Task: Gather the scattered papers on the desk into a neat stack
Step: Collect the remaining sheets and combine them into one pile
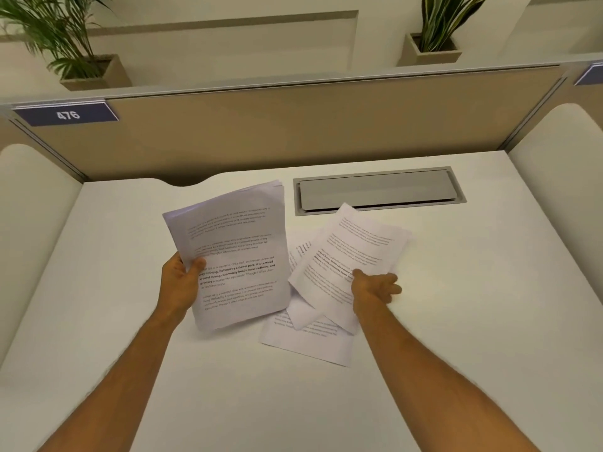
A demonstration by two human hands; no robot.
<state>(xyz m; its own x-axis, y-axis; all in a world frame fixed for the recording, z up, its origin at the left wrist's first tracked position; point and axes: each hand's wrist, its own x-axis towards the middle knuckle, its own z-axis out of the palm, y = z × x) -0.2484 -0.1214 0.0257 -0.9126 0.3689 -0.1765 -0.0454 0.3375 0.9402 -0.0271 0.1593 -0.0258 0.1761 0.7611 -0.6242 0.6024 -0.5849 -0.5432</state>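
My left hand [182, 282] grips a bundle of printed white sheets [233, 252] by its left edge, lifted and tilted above the white desk [130, 256]. To the right, my right hand [372, 290] pinches the near edge of a single printed sheet [349, 252], thumb on top, raising it off the pile. Under that sheet a few more loose papers [306, 337] lie overlapped and askew on the desk, partly hidden by the lifted sheet and the bundle.
A grey cable-tray lid [378, 190] is set into the desk behind the papers. A beige partition [293, 132] with a "476" label [68, 115] closes the back. White side panels [29, 197] flank the desk. Potted plants [434, 44] stand beyond.
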